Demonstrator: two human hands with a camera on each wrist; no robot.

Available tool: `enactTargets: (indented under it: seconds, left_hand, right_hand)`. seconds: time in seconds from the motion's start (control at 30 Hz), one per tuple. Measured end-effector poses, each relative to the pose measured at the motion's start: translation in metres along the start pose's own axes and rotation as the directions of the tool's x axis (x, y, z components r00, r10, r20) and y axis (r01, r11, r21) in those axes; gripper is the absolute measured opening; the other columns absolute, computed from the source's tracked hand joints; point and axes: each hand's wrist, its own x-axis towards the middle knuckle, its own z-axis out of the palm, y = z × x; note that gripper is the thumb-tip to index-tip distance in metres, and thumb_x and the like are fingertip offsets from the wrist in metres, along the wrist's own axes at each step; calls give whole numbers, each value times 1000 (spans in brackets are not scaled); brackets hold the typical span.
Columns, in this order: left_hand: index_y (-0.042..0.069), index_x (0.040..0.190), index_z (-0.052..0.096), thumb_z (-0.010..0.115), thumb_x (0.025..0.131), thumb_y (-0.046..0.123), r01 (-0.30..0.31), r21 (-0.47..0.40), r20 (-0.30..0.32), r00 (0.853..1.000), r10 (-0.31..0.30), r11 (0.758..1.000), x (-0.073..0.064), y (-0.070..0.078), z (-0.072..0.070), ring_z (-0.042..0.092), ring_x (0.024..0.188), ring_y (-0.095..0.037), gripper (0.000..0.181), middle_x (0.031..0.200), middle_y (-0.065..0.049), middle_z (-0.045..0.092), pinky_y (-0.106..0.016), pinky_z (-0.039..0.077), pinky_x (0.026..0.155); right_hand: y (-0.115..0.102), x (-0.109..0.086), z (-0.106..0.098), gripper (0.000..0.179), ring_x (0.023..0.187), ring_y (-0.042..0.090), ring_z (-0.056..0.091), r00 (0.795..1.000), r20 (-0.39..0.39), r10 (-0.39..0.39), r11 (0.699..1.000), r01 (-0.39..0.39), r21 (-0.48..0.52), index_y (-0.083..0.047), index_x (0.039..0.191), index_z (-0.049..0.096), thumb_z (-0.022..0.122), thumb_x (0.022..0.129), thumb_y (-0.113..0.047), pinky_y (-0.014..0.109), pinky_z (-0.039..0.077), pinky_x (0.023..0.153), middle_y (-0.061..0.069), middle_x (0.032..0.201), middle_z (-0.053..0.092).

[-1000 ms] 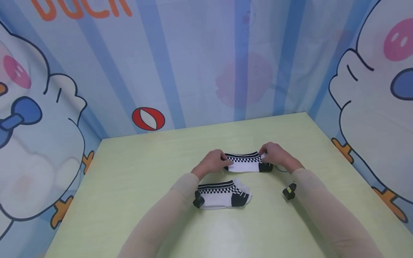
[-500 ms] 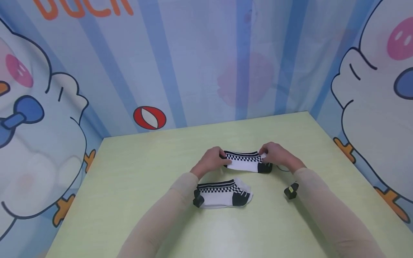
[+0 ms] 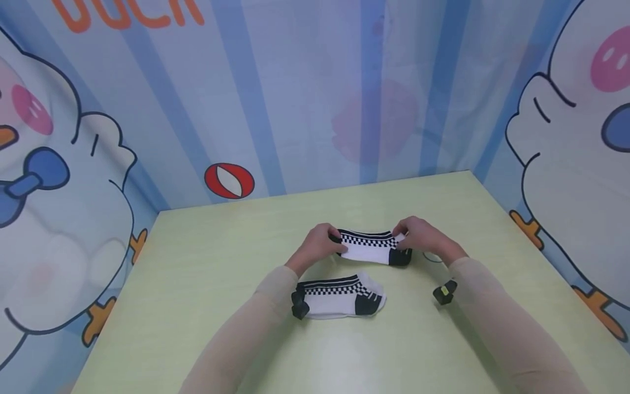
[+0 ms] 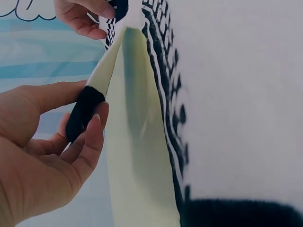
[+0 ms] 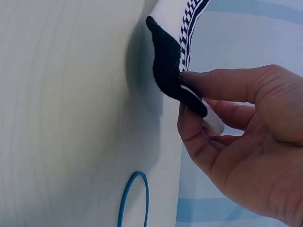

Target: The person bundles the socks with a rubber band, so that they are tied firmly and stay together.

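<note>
A white ankle sock (image 3: 366,253) with a black-and-white checkered band and black heel and toe is held between both hands at the far middle of the table. My left hand (image 3: 317,243) pinches its black toe end; in the left wrist view the thumb and fingers lie on either side of the toe (image 4: 85,113). With thumb and fingers, my right hand (image 3: 422,236) pinches the other end beside the black heel (image 5: 165,66). The right wrist view shows this end raised off the table. A matching sock (image 3: 330,300) lies flat nearer the person, partly covered by the left wrist's black device.
Under the socks is a pale yellow-green table (image 3: 211,306). Behind it hangs a blue striped backdrop (image 3: 315,98) with cartoon ducks. A thin blue loop (image 5: 124,203) is near the right hand. Small black devices (image 3: 444,293) sit at both wrists.
My left hand has shifted slightly left with the far sock's toe, and the sock has followed a little. The right hand keeps its grip almost in place. The nearer sock stays where it was.
</note>
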Motion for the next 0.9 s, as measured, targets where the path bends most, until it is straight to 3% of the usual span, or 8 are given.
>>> enactTargets:
  seconds: [0.3,0.57,0.9]
  left_hand:
    - [5,106,63,83,82,15,17,-54,-10,1000,-18,998,-6,2,-6,55,96,-24,32,113,-9,60,-35,49,77]
    - [5,107,63,82,82,13,-2,-117,-9,1000,1,993,-15,-4,-12,57,96,-24,32,110,-9,60,-36,50,78]
    - [4,107,63,82,82,11,-8,-119,-21,1000,5,993,-25,-6,-24,58,100,-24,33,111,-10,61,-37,51,80]
  right_hand:
    - [-7,-2,0,35,91,26,55,1000,-5,-11,1000,11,9,9,118,64,69,85,-2,39,48,80,19,111,63]
    - [-16,-7,2,35,90,26,56,1000,2,-30,999,30,24,9,117,64,69,84,-2,37,48,78,18,109,64]
    - [-31,-12,3,33,89,26,55,998,7,-56,998,56,11,8,115,65,70,84,-2,35,47,75,17,107,64]
